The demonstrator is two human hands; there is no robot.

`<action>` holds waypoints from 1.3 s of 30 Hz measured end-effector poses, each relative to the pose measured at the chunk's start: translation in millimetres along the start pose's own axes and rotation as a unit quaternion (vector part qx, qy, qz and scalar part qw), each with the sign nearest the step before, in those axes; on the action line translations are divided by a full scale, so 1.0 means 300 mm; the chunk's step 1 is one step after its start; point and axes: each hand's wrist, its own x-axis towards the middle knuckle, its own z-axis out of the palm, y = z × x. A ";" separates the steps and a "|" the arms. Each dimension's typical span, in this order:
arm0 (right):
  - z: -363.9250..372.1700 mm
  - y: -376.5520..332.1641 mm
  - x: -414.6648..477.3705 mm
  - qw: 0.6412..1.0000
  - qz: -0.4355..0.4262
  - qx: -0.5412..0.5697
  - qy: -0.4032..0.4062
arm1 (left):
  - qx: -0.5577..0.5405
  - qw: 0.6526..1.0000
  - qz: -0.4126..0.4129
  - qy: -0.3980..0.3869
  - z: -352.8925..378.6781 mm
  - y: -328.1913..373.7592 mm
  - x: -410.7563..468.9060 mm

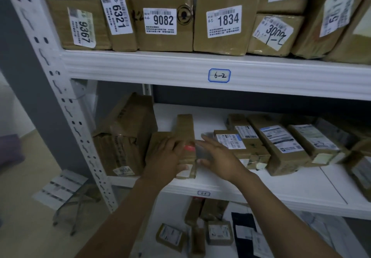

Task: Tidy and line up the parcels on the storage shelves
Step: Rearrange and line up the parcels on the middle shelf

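Pressing straight left fingers (170,147) on the narrow parcel (185,126); holding right fingers (208,142) open and empty just right of it. Done above the fingers with the upper-shelf parcels (163,16), lined up labels outward. Left to straighten, right of the fingers: skewed parcels (281,145).

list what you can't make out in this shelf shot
Head view only.
Left hand grip on narrow parcel: hidden by its own fingers.
Right hand: motion blur, holding anything unclear.
Far-right top parcel: cut by frame edge.
Lower shelf tag: too small.
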 end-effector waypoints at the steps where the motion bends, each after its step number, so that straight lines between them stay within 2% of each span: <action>1: -0.032 0.029 -0.020 0.999 0.008 -0.020 0.035 | -0.010 1.000 0.017 0.004 0.001 0.029 0.020; 4: -0.120 0.148 -0.081 0.993 0.052 -0.074 0.082 | -0.056 0.998 0.032 -0.020 0.029 0.130 0.104; 7: -0.162 0.277 -0.133 0.986 0.099 -0.132 0.041 | -0.079 0.995 0.039 -0.049 0.074 0.234 0.197; 13: -0.169 0.422 -0.177 0.976 0.069 -0.201 -0.041 | -0.068 0.991 0.022 -0.117 0.147 0.368 0.320; 16: -0.173 0.448 -0.177 0.979 0.055 -0.189 -0.054 | -0.186 0.972 -0.042 -0.139 0.199 0.381 0.326; 18: -0.178 0.450 -0.178 0.986 0.039 -0.160 -0.038 | -0.272 0.950 -0.085 -0.125 0.223 0.386 0.308; 22: -0.165 0.446 -0.167 0.997 0.016 -0.076 -0.010 | -0.414 0.896 -0.160 -0.030 0.268 0.381 0.279; 25: -0.140 0.432 -0.156 0.999 0.026 -0.020 0.001 | -0.461 0.863 -0.205 0.017 0.298 0.364 0.258; 27: -0.132 0.416 -0.153 0.999 0.040 0.016 0.015 | -0.477 0.853 -0.213 0.013 0.277 0.368 0.234; 33: -0.126 0.376 -0.145 1.000 0.018 0.024 -0.003 | -0.434 0.873 -0.211 0.074 0.159 0.378 0.201; 36: -0.142 0.363 -0.146 0.999 -0.004 -0.048 0.011 | -0.338 0.918 -0.188 0.093 0.114 0.360 0.190; 39: -0.152 0.376 -0.142 0.993 0.065 -0.091 0.027 | -0.211 0.966 -0.121 0.090 0.086 0.347 0.178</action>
